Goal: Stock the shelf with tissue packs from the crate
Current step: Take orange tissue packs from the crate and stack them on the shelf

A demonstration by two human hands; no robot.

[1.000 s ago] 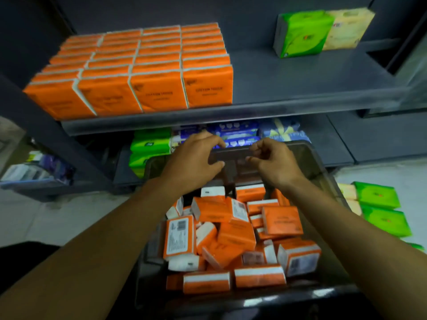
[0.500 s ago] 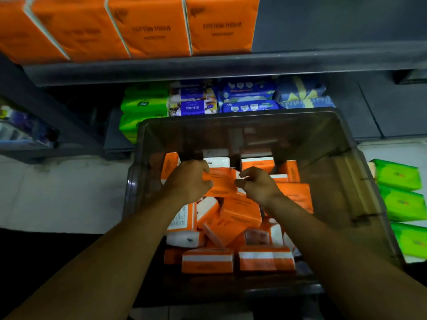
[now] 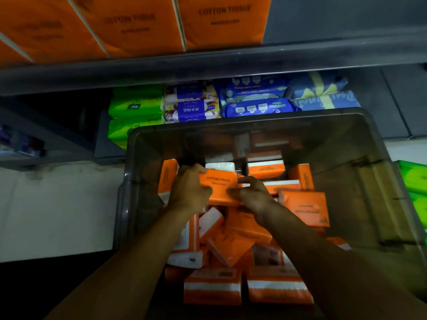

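Both hands are down in the smoky clear crate point(image 3: 143, 204) in the middle of the frame, gripping one orange Cotton Tissue pack point(image 3: 220, 185): left hand point(image 3: 188, 189) has its fingers curled over the pack's left end, right hand point(image 3: 251, 196) pinches the right end. It sits on top of the loose orange packs point(image 3: 305, 207). Shelf point(image 3: 208, 63) along the top already has a row of stocked orange packs point(image 3: 221, 21).

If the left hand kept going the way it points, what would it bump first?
The left hand grips an orange pack; pushing on, it would probably meet the white pack behind it, before the crate's far wall.
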